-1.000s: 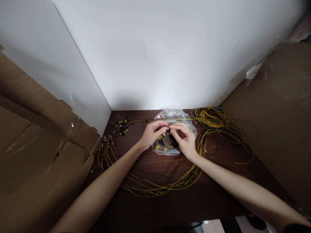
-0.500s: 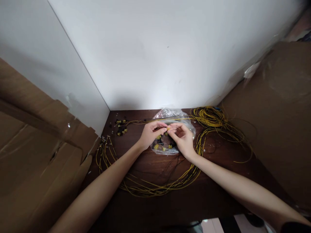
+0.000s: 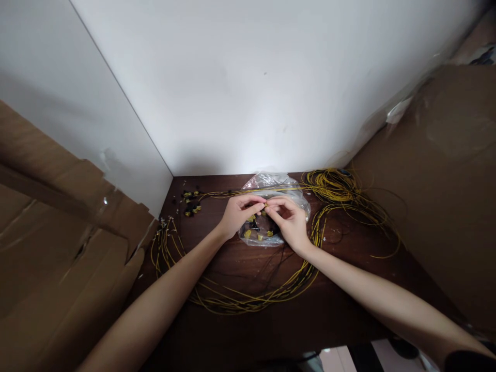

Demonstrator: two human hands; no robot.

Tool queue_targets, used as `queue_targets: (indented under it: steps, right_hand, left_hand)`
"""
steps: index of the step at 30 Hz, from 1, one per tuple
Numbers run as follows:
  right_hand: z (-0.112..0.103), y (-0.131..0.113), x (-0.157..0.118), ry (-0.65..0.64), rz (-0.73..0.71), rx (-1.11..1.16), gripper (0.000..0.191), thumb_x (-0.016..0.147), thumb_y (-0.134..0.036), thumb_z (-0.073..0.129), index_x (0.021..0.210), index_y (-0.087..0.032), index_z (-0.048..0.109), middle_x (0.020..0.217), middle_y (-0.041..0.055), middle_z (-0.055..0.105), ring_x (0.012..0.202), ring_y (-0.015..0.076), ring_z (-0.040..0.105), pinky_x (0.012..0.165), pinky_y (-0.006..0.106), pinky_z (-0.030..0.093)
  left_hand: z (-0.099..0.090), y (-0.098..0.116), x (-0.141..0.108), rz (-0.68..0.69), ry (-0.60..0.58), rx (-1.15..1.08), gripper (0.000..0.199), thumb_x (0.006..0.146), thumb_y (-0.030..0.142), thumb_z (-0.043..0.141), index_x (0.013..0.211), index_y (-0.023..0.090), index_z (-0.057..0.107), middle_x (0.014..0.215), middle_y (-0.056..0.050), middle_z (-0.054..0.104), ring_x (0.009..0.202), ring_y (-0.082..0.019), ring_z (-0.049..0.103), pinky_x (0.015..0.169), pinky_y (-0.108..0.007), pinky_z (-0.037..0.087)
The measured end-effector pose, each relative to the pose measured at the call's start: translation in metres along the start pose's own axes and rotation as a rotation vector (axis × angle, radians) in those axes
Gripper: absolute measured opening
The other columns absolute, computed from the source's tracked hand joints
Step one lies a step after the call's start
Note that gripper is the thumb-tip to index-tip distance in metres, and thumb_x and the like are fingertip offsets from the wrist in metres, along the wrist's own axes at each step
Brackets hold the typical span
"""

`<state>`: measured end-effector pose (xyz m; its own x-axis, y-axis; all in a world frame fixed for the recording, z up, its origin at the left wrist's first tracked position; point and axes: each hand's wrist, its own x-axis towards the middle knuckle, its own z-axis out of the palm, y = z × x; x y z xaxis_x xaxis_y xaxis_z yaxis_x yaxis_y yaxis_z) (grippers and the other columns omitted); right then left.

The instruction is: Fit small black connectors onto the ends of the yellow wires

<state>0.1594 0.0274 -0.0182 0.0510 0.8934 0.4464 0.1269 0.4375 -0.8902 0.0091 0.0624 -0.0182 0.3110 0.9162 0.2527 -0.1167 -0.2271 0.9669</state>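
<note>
Fingertips meet over the clear plastic bag (image 3: 292,199), where my left hand (image 3: 241,213) and my right hand (image 3: 290,219) both pinch a small yellow connector (image 3: 266,205). Fingers hide most of it. Below the hands, several yellow-and-black connectors (image 3: 259,237) lie in or on the bag. Thin yellow and black wires (image 3: 248,194) stretch behind my fingers toward a cluster of similar connectors (image 3: 192,209) on the left. A looped bundle of yellow wires (image 3: 251,306) curves in front, passing under both forearms.
A tangled coil of yellow wire (image 3: 333,186) sits at the back right of the dark wooden table (image 3: 240,330). White-tipped wire ends (image 3: 167,223) lie at the left. Cardboard (image 3: 70,248) flanks the left side, more cardboard (image 3: 437,196) the right, and a white wall (image 3: 232,103) stands behind.
The fingertips have drawn closer together, so less of the yellow connector shows. The whole view has shifted slightly; the wires and bag stay where they were.
</note>
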Motion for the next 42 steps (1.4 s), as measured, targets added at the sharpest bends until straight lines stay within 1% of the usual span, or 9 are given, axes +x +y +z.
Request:
queue_targets:
  steps: [2,5,11,18,24,28,35,38,42]
  right_hand:
    - [-0.0001,-0.0004,0.0002,0.007,-0.010,0.007,0.010,0.076,-0.025,0.064,0.084,-0.019,0.066,0.089,0.0056,0.061,0.080,0.0163,0.059,0.073,0.031,0.051]
    - [-0.0001,-0.0004,0.0002,0.012,-0.016,0.023,0.009,0.076,-0.023,0.064,0.084,-0.018,0.067,0.089,0.0056,0.060,0.080,0.0157,0.058,0.072,0.030,0.051]
    - [-0.0011,0.0016,0.0000,-0.001,0.000,0.018,0.010,0.076,-0.025,0.065,0.083,-0.019,0.068,0.090,0.0059,0.061,0.081,0.0167,0.059,0.073,0.032,0.051]
    - [-0.0022,0.0030,0.0003,0.032,-0.096,-0.086,0.004,0.075,-0.020,0.066,0.077,-0.021,0.069,0.083,0.0035,0.064,0.081,0.0166,0.059,0.077,0.035,0.048]
    - [-0.0018,-0.0003,-0.0015,0.016,-0.109,-0.135,0.004,0.076,-0.020,0.066,0.075,-0.022,0.069,0.083,0.0025,0.064,0.079,0.0162,0.060,0.077,0.035,0.048]
    - [-0.0017,-0.0016,-0.0013,0.014,-0.114,-0.114,0.005,0.076,-0.020,0.065,0.076,-0.022,0.070,0.084,0.0028,0.064,0.080,0.0161,0.060,0.077,0.034,0.047]
    - [-0.0017,0.0023,-0.0005,0.001,-0.070,-0.054,0.003,0.075,-0.023,0.066,0.073,-0.022,0.069,0.084,0.0034,0.063,0.080,0.0167,0.060,0.077,0.035,0.048]
    - [-0.0007,0.0048,0.0002,-0.020,-0.004,0.044,0.007,0.074,-0.027,0.068,0.077,-0.021,0.068,0.086,0.0041,0.062,0.078,0.0163,0.060,0.073,0.033,0.050]
    - [0.0003,0.0034,0.0006,-0.046,0.044,0.074,0.022,0.073,-0.029,0.068,0.094,-0.023,0.067,0.083,0.0035,0.059,0.071,0.0144,0.056,0.069,0.030,0.050]
  left_hand:
    - [0.0002,0.0014,-0.0003,-0.006,-0.002,-0.015,0.014,0.072,0.022,0.067,0.084,0.015,0.070,0.084,-0.006,0.069,0.069,-0.013,0.061,0.066,-0.027,0.050]
    - [0.0008,0.0027,-0.0006,0.003,0.004,-0.040,0.014,0.070,0.021,0.068,0.083,0.015,0.071,0.086,-0.006,0.068,0.073,-0.014,0.061,0.066,-0.026,0.050]
    - [-0.0005,0.0005,0.0003,0.051,-0.007,-0.037,0.012,0.069,0.020,0.069,0.080,0.015,0.071,0.083,-0.005,0.066,0.073,-0.013,0.060,0.063,-0.024,0.048]
    - [-0.0017,-0.0029,0.0007,0.105,-0.011,0.031,0.009,0.070,0.020,0.068,0.077,0.016,0.071,0.078,-0.004,0.062,0.073,-0.013,0.058,0.066,-0.026,0.048]
    - [-0.0011,-0.0025,0.0009,0.092,-0.021,0.026,0.006,0.069,0.020,0.069,0.071,0.015,0.068,0.076,-0.004,0.062,0.070,-0.012,0.058,0.064,-0.025,0.047]
    - [-0.0011,-0.0013,0.0006,0.073,-0.016,-0.009,0.007,0.068,0.020,0.069,0.072,0.015,0.068,0.078,-0.004,0.063,0.072,-0.013,0.058,0.065,-0.026,0.048]
    - [-0.0017,0.0007,-0.0001,0.027,-0.029,-0.067,0.010,0.066,0.021,0.071,0.072,0.013,0.069,0.077,-0.004,0.064,0.065,-0.011,0.057,0.059,-0.024,0.047]
    - [-0.0021,0.0002,-0.0004,-0.023,-0.010,-0.065,0.014,0.067,0.022,0.070,0.078,0.013,0.069,0.078,-0.005,0.066,0.066,-0.012,0.059,0.063,-0.025,0.048]
    - [-0.0027,0.0009,-0.0006,-0.060,-0.010,-0.093,0.026,0.067,0.019,0.070,0.092,0.014,0.067,0.086,-0.006,0.069,0.079,-0.014,0.063,0.076,-0.028,0.049]
